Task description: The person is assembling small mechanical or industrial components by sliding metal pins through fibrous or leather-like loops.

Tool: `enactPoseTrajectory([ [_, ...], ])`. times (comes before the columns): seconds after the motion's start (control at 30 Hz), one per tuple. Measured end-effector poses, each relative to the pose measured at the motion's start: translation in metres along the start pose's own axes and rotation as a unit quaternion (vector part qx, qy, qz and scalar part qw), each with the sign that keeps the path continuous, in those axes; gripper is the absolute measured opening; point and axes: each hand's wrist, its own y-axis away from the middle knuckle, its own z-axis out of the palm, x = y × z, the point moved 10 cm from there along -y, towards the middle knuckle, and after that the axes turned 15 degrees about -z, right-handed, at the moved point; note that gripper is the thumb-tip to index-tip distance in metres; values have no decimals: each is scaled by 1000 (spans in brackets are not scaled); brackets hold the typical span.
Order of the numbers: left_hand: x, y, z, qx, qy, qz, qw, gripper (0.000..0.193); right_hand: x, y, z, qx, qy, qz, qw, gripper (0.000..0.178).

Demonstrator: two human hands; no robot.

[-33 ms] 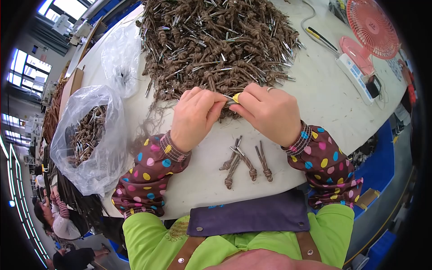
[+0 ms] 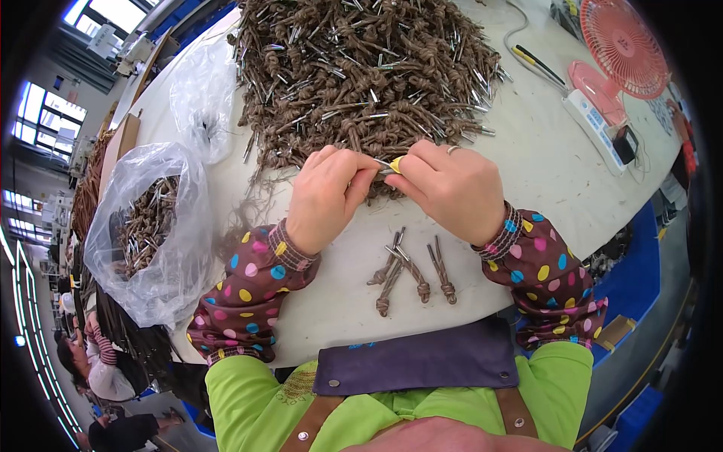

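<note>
My left hand and my right hand meet in front of the big pile, each closed in a pinch. Between their fingertips a thin metal-tipped cord end shows; the fingers hide most of it. A small yellow piece sits at my right fingertips, and whether it is worn or held I cannot make out. Brown knotted cords with metal tips form the pile just beyond my hands. Several more such knotted cords lie on the white table nearer to me.
On the left stands a clear plastic bag holding more cords, with another clear bag behind it. At the right are a pink fan, a white power strip and a yellow-black tool. A person sits far left.
</note>
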Motion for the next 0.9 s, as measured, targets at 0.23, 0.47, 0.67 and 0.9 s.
enactPoseTrajectory([
  [0.23,-47,5,26,-127,365,-253,887,13,36,11,6,150,-296,127,935,27],
  [0.47,-49,5,24,-111,390,-275,872,25,39,22,38,37,-394,248,884,27],
  [0.67,-8,-1,-12,66,21,-22,997,40,47,31,52,31,-425,304,852,23],
  [0.9,17,8,-22,133,-134,124,974,20,36,37,73,21,-593,357,722,20],
])
